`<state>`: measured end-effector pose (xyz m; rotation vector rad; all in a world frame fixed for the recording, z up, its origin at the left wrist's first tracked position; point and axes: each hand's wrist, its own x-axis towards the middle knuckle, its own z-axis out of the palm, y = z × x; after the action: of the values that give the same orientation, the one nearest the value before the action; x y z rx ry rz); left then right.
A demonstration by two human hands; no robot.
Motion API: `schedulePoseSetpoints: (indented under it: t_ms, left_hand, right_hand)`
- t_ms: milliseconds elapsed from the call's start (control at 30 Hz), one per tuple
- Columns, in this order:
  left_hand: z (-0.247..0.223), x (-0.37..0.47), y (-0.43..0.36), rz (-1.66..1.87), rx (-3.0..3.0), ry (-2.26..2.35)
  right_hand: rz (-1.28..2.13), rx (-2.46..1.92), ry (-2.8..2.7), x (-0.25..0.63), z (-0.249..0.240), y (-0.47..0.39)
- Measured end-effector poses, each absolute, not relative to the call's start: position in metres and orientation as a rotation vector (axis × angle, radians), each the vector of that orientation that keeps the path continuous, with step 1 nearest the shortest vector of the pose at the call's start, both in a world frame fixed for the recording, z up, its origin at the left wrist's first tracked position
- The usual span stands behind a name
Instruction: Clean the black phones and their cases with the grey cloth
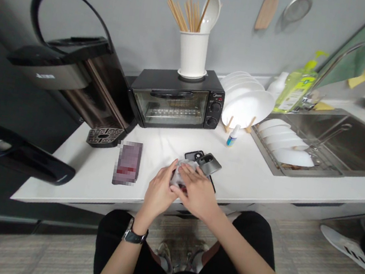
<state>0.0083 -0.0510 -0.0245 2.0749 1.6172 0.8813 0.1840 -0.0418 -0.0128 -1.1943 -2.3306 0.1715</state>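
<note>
My left hand is at the counter's front, its fingers curled at the side of a greyish-white cloth and a dark flat object mostly hidden below. My right hand lies over the same cloth, fingers bent and pressing it down. Just beyond the hands, a grey phone with a camera bump leans across a black phone case. A dark edge shows beside my right hand, its owner hidden. Farther back stands a small white spray bottle with a blue label.
A pixelated purplish packet lies left on the white counter. Behind are a black water dispenser, a toaster oven topped by a utensil holder, and racked plates. The sink holds bowls at right.
</note>
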Motion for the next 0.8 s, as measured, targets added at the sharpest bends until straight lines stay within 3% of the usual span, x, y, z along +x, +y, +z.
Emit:
schedulePoseSetpoints:
  t_ms: [233, 500, 800]
  left_hand:
    - [-0.020, 0.009, -0.053, 0.866, 2.080, 1.615]
    - [-0.021, 0.013, -0.051, 0.940, 2.104, 1.615]
    - [-0.023, 0.011, -0.051, 0.903, 2.116, 1.628]
  right_hand:
    - [0.229, -1.099, -2.385, 0.199, -0.019, -0.079]
    - [-0.001, -1.398, -2.236, 0.265, -0.026, -0.038]
    - [0.132, -1.250, -2.333, 0.200, -0.013, -0.030]
